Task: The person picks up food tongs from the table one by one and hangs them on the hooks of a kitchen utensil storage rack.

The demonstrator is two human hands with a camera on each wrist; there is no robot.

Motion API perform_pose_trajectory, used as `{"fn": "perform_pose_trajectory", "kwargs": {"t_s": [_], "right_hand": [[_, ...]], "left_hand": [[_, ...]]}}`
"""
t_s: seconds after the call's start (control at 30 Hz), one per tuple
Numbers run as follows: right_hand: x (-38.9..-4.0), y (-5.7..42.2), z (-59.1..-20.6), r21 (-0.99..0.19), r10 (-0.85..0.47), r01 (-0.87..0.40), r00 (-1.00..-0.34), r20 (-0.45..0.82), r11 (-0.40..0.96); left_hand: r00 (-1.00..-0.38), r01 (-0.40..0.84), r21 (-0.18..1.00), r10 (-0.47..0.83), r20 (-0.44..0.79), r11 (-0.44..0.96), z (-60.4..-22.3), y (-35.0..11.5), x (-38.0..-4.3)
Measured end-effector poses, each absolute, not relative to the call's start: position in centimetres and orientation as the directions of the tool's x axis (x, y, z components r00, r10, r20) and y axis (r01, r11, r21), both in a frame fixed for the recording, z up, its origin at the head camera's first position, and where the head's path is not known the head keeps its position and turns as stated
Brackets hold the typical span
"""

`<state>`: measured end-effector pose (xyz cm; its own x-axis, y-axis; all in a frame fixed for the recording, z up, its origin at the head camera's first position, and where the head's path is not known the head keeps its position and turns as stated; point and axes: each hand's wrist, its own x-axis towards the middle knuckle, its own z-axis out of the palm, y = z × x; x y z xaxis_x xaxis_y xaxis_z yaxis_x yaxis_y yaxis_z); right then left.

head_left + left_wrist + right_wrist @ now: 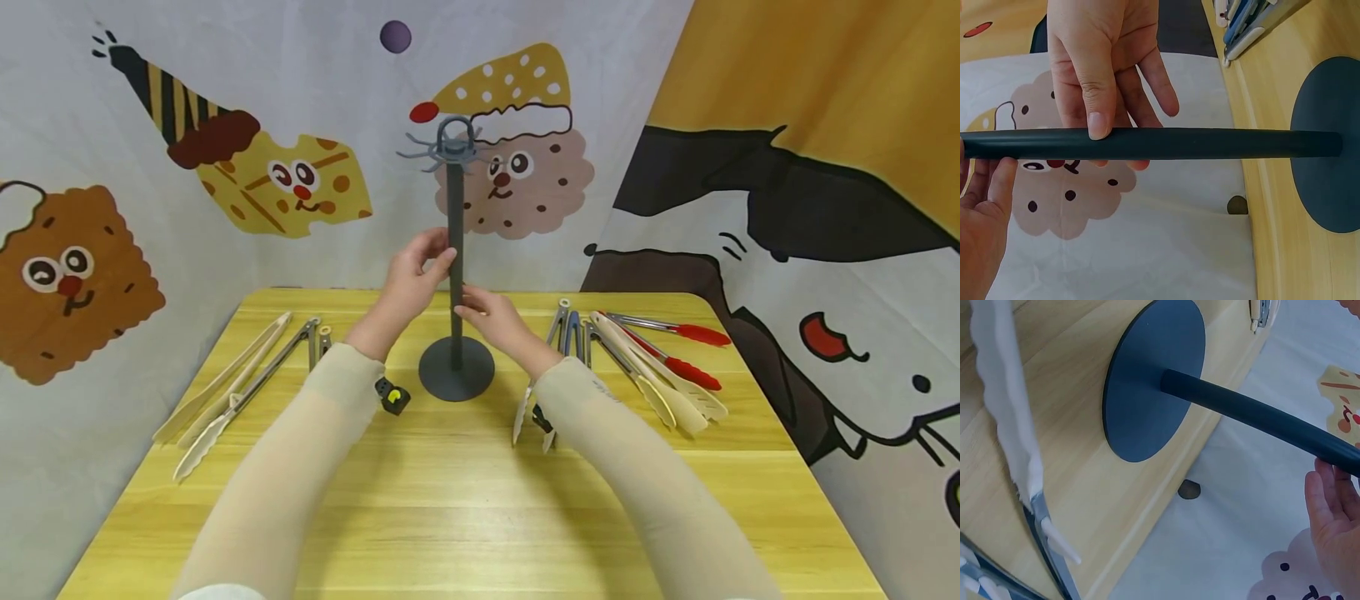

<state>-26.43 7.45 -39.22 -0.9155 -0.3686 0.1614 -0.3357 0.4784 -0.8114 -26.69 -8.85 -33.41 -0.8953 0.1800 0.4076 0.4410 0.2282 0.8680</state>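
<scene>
Dark-grey stand (455,208) points hooks (454,152) upward, long axis vertical; slender pole (455,187), round base (457,383). Left grip (408,282) and right grip (498,321) hold pole.

Cartoon-printed curtains (337,83) round a table (465,500) suggest a booth.

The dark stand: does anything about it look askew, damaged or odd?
Nothing stands out: the stand, held by the left hand and right hand, looks upright, its round base flat on the table, with no visible damage.
</scene>
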Motion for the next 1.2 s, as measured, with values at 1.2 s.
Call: {"fn": "perform_pose_trajectory", "kwargs": {"t_s": [1.2], "right_hand": [[-25.8,10.6,-38.8,-0.816,-0.369,-0.294,-0.923,0.108,0.498]], "left_hand": [[-0.892,0.443,0.867,0.212,0.399,0.227,-33.4,-6.1,-26.3]]}}
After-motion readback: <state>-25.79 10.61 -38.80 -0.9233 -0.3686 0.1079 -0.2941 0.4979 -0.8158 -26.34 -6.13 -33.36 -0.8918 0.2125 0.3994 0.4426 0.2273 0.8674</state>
